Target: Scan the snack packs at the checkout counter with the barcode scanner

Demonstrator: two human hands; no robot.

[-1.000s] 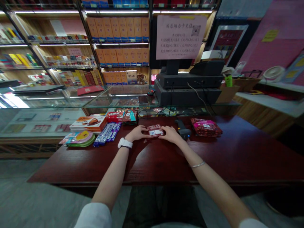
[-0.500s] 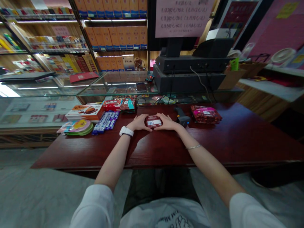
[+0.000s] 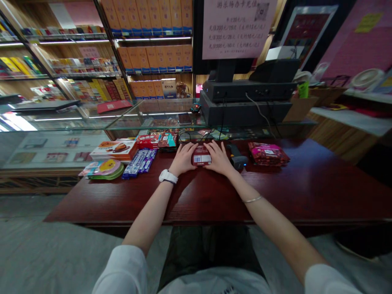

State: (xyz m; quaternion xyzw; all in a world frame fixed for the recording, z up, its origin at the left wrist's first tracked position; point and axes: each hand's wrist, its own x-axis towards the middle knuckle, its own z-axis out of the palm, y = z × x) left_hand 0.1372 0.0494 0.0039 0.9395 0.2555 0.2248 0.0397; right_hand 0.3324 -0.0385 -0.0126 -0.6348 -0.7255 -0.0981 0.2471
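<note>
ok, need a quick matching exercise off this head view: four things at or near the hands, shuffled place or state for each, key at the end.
Things
1. dark red pack
2. handheld scanner
3. blue-wrapped bars
4. brown-and-pink packs

Place or state
A. in a pile, farthest right of the four
B. between the left hand and the right hand, barcode label showing
C. left of both hands, side by side
D. just right of the right hand, small blue light lit

Pairs: 1-B, 2-D, 3-C, 4-A
</note>
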